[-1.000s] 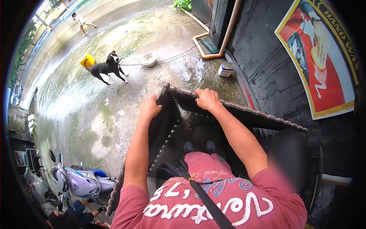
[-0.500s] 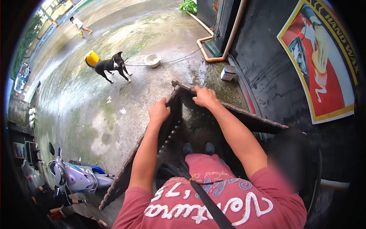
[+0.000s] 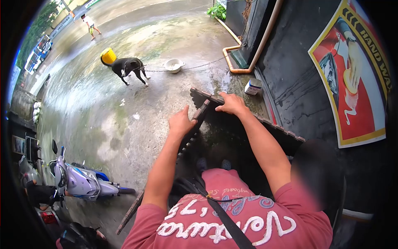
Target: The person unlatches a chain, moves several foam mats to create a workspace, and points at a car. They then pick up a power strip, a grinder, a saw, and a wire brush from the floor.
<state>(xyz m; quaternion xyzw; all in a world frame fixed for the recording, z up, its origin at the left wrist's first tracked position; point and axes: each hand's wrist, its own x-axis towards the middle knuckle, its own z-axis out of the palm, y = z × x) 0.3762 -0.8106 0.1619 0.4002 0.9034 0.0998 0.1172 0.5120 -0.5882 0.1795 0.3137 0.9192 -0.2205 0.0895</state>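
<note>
Two dark mat panels with notched, interlocking-style edges stand on edge in front of me. My left hand [image 3: 181,123] grips the top edge of the left panel [image 3: 202,110], thumb raised. The right panel [image 3: 282,132] runs towards the wall, and my right hand [image 3: 233,103] is closed over its top edge near the far end. At that far end the panels' edges meet in a narrow V. Most fingertips are hidden behind the panels. Between the panels, below, my clog-like shoes [image 3: 226,164] show dimly.
A chained black dog [image 3: 128,66] stands on wet concrete beside a white basin [image 3: 173,65] and a yellow container [image 3: 108,56]. A purple scooter [image 3: 87,182] is at left. A labelled tub [image 3: 253,86] sits by the black wall [image 3: 290,62]. A person [image 3: 89,25] walks far off.
The two panels' far edges have come closer together. My left thumb has lifted from the edge. The dog has turned its head away, and the view has shifted slightly.
</note>
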